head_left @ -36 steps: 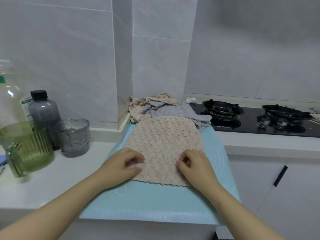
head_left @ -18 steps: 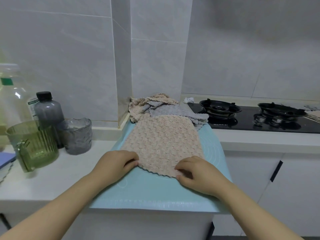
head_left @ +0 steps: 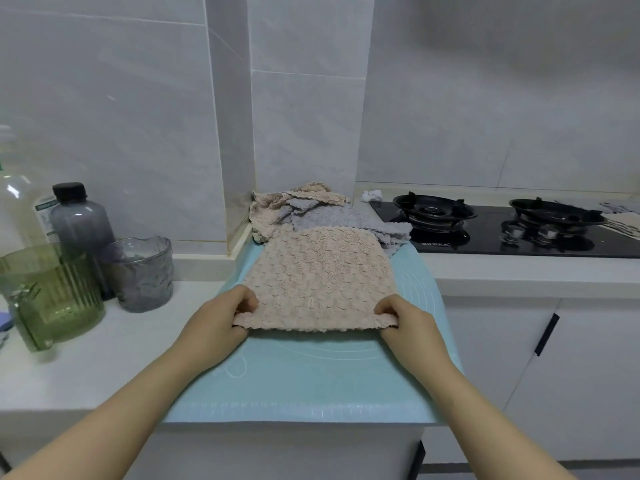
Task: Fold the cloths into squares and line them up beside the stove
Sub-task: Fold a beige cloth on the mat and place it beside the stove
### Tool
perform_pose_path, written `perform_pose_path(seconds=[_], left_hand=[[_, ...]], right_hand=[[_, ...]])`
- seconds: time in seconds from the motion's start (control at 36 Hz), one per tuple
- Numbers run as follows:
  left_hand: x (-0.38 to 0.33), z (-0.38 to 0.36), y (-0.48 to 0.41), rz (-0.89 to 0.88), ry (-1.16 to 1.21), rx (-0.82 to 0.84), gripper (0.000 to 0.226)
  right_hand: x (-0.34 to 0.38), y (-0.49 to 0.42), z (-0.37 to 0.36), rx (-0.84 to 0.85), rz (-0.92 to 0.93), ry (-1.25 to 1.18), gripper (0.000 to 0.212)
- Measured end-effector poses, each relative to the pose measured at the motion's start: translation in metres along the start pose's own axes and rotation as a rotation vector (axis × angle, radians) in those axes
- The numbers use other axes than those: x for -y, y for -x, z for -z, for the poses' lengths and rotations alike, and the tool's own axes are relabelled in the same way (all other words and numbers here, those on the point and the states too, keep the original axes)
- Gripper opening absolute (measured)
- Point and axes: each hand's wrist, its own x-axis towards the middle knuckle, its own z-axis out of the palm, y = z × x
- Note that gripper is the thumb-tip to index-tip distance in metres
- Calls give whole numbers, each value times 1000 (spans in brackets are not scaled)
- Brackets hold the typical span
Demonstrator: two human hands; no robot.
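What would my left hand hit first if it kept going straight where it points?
Past the beige cloth your left hand pinches, probably the grey cloth heaped behind it; depth is unclear.

White counter carries teal mat, jars, bottle, black stove.

Two hands, one spread cloth, one mat, two burners, two bottles, one jug

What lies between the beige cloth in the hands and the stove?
In the head view, a crumpled grey cloth lies between the beige cloth and the stove.
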Motion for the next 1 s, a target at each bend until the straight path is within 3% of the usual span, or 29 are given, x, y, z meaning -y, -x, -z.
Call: perform_pose_path(seconds=[0.17, 0.28, 0.39, 0.5, 0.58, 0.61, 0.69, 0.72, 0.83, 0.89, 1.0], left_hand=[[1, 13, 6, 13, 69, -5, 47], [-9, 27, 6, 4, 71, 6, 43], [-19, 42, 6, 19, 126, 69, 40], [-25, 56, 11, 55, 285, 151, 25], [-31, 67, 16, 91, 334, 245, 15], [-32, 71, 18, 101, 347, 283, 17], [-30, 78, 21, 93, 386, 409, 59], [-28, 80, 21, 98, 395, 442, 64], [-28, 82, 20, 156, 431, 549, 42], [-30, 81, 17, 203, 454, 558, 32], [-32, 72, 4, 316, 540, 418, 15]], right_hand=[[2, 10, 12, -24, 157, 157, 30], [-3, 14, 20, 53, 177, 119, 29], [-1, 19, 32, 102, 146, -114, 22], [3, 24, 45, 122, 73, -342, 29], [6, 24, 57, 190, 4, -496, 21], [7, 24, 61, 239, -16, -538, 18], [6, 24, 70, 365, -12, -584, 14], [6, 23, 71, 394, -12, -579, 9], [1, 20, 72, 515, -60, -598, 35], [-1, 18, 70, 529, -105, -590, 32], [-2, 9, 61, 348, -208, -568, 12]])
